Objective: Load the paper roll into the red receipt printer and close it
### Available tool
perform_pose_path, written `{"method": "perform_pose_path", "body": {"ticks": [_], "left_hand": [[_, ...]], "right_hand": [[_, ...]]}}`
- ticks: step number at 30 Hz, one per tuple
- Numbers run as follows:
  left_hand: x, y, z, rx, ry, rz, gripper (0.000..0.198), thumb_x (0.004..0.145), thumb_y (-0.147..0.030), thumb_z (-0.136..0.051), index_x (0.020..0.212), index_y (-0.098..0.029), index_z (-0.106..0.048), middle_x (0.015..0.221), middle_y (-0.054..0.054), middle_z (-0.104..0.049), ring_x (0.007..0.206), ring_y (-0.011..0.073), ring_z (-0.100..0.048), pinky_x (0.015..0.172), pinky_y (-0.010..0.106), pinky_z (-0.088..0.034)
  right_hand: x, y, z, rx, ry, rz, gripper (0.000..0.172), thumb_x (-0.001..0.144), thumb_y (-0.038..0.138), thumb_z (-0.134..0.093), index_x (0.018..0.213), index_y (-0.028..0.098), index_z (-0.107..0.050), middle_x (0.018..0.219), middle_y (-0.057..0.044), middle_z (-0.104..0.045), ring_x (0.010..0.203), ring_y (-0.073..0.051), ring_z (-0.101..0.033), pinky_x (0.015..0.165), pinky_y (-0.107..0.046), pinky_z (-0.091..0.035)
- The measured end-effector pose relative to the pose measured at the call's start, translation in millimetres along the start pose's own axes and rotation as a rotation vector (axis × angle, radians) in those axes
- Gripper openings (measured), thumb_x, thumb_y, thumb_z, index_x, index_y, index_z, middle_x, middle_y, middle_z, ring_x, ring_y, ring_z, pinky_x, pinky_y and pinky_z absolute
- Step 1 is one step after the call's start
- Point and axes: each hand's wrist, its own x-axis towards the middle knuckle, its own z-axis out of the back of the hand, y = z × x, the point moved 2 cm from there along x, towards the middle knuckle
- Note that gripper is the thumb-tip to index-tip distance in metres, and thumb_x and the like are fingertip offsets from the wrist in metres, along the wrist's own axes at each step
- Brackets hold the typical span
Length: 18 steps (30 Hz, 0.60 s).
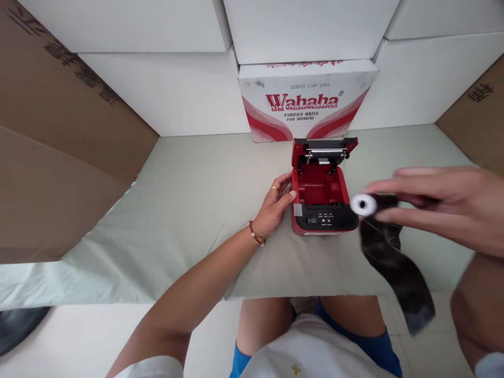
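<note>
A small red and black thermal printer [325, 219] sits on the cloth-covered table with its lid [325, 149] raised and its red paper bay [318, 190] bare. My left hand [274, 206] grips the printer's left side, thumb on the rim and fingers behind it. To the right of the printer, my right hand [437, 202] is blurred by motion and pinches a small paper roll [363, 205] between thumb and fingers. The roll's white end with its dark core hole faces the printer. A long black strip [394, 262] dangles below the roll, past the table's front edge.
Behind the printer stands a white and red Wahaha water carton [307, 105], against stacked white boxes [189, 94]. Brown cardboard walls [79, 173] close off the left and right sides. A pale green cloth [205, 194] covers the table up to its front edge, near my legs.
</note>
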Motion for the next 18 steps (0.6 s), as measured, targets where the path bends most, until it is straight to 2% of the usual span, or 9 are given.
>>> {"method": "perform_pose_path", "body": {"ticks": [1,3,6,9,13,15,18], "left_hand": [[0,0,0.2,0.005,0.000,-0.001,0.063,0.093,-0.057,-0.087,0.145,-0.032,-0.063,0.170,0.007,-0.059,0.165,0.0300,-0.049,0.141,0.053,-0.035],[-1,1,0.4,0.026,0.001,-0.003,0.062,0.094,-0.057,-0.086,0.145,-0.031,-0.062,0.171,0.008,-0.058,0.165,0.0307,-0.049,0.140,0.053,-0.036],[-2,0,0.4,0.048,0.003,-0.010,0.061,0.095,-0.057,-0.085,0.145,-0.030,-0.063,0.169,0.009,-0.060,0.163,0.0317,-0.051,0.138,0.054,-0.038],[-1,-1,0.3,0.050,0.006,-0.018,0.060,0.096,-0.058,-0.085,0.144,-0.030,-0.064,0.166,0.009,-0.062,0.162,0.0318,-0.053,0.137,0.054,-0.039],[-1,-3,-0.4,0.066,0.017,-0.025,0.060,0.097,-0.059,-0.084,0.146,-0.030,-0.064,0.167,0.009,-0.061,0.164,0.0319,-0.050,0.138,0.053,-0.038],[-1,-3,-0.6,0.066,0.020,-0.022,0.061,0.097,-0.059,-0.084,0.146,-0.030,-0.063,0.167,0.009,-0.061,0.164,0.0319,-0.050,0.139,0.053,-0.038],[-1,-3,-0.6,0.069,0.023,-0.015,0.062,0.097,-0.060,-0.083,0.146,-0.031,-0.063,0.167,0.009,-0.062,0.163,0.0325,-0.052,0.139,0.054,-0.039]], "right_hand": [[19,6,-10,0.044,0.077,-0.017,0.050,0.108,0.073,-0.059,0.129,0.036,-0.086,0.072,-0.001,-0.074,0.050,-0.017,-0.060,0.045,-0.034,-0.046],[54,17,-32,-0.032,0.110,-0.142,0.036,0.108,0.052,-0.064,0.132,0.035,-0.084,0.071,0.001,-0.075,0.055,-0.019,-0.064,0.055,-0.035,-0.049],[87,31,-62,-0.271,0.179,-0.290,0.035,0.101,0.036,-0.067,0.132,0.032,-0.083,0.088,-0.004,-0.084,0.076,-0.026,-0.075,0.066,-0.036,-0.050],[100,37,-77,-0.407,0.292,-0.367,0.036,0.100,0.030,-0.063,0.130,0.029,-0.083,0.102,-0.010,-0.087,0.085,-0.030,-0.078,0.065,-0.036,-0.047],[110,34,-80,-0.461,0.399,-0.406,0.030,0.101,0.027,-0.059,0.119,0.025,-0.084,0.106,-0.016,-0.086,0.090,-0.034,-0.080,0.063,-0.038,-0.048],[114,33,-82,-0.479,0.425,-0.399,0.028,0.100,0.025,-0.059,0.114,0.023,-0.084,0.104,-0.018,-0.085,0.093,-0.036,-0.081,0.063,-0.039,-0.049],[115,28,-88,-0.475,0.404,-0.372,0.023,0.095,0.022,-0.063,0.104,0.022,-0.084,0.096,-0.018,-0.085,0.087,-0.037,-0.081,0.064,-0.041,-0.053]]}}
